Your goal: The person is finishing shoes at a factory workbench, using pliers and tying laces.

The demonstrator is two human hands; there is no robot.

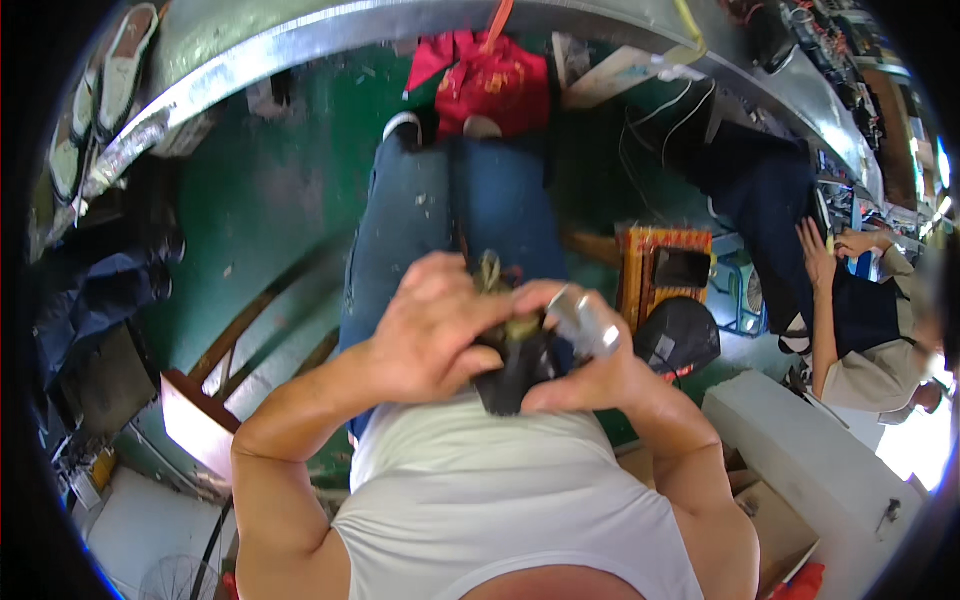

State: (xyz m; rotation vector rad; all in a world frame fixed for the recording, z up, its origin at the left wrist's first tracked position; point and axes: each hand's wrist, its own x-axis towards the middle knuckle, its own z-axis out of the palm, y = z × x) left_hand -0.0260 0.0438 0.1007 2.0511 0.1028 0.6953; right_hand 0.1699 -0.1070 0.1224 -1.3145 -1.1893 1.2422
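Observation:
Both my hands meet above my lap around a small dark piece (518,378), black and smooth below with a yellowish-brown part near its top. Its exact kind I cannot make out. My left hand (428,325) has its thumb and fingers bent against the piece's left side. My right hand (590,365) grips it from the right, thumb low and index finger across the top. A shiny silver thing (585,322) lies along the right hand's fingers; its shape is blurred. Another thin, loop-like bit (489,270) sticks up beyond the fingertips.
A metal-edged bench (330,52) curves across the far side, with shoes (125,70) at its left end. A red bag (495,90) hangs beyond my feet. At right are a wooden-slat seat (634,272), a black bag (677,335) and another person (870,310) working.

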